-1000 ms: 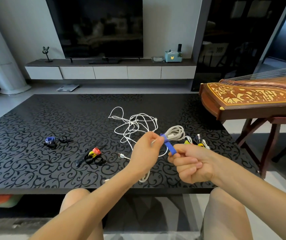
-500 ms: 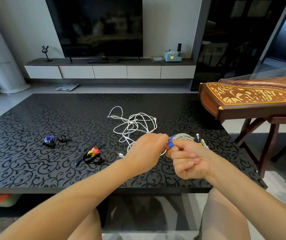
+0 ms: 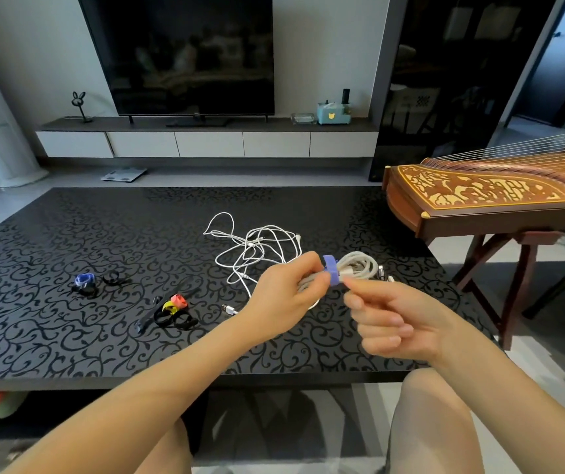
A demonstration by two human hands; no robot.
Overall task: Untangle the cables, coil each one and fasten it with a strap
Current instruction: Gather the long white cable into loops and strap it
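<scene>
Currently, spare straps lie on the table (image 3: 69, 336) well to the left of the loose tangle (image 3: 257, 248): a blue roll (image 3: 84, 280) with a black strap (image 3: 113, 278) beside it, then, nearer the tangle, a red, yellow and black cluster (image 3: 171, 311). The tangle of white cables lies unsorted on the table. Just right of it and nearer the person, the left hand (image 3: 284, 295) holds the coiled cable (image 3: 359, 266) above the table. Its fingers are curled round the bundle, and thumb and forefinger pinch it where the blue strap (image 3: 330, 273) crosses. The strap is wrapped round the coil. Further right of the tangle, the right hand (image 3: 397, 323) has its fingers curled, with the forefinger tip just beside the strap's lower end. Blur hides the contact, so whether it grips the tail cannot be told.

The step in hand appears to be closing the strap.
- Hold the loops flat and together with the left hand so that none slips out.
- Draw the tail snug, but not so tight that the cable kinks.
- Press the tail onto itself along its whole length.
- Leave no loop outside the wrap.
</scene>
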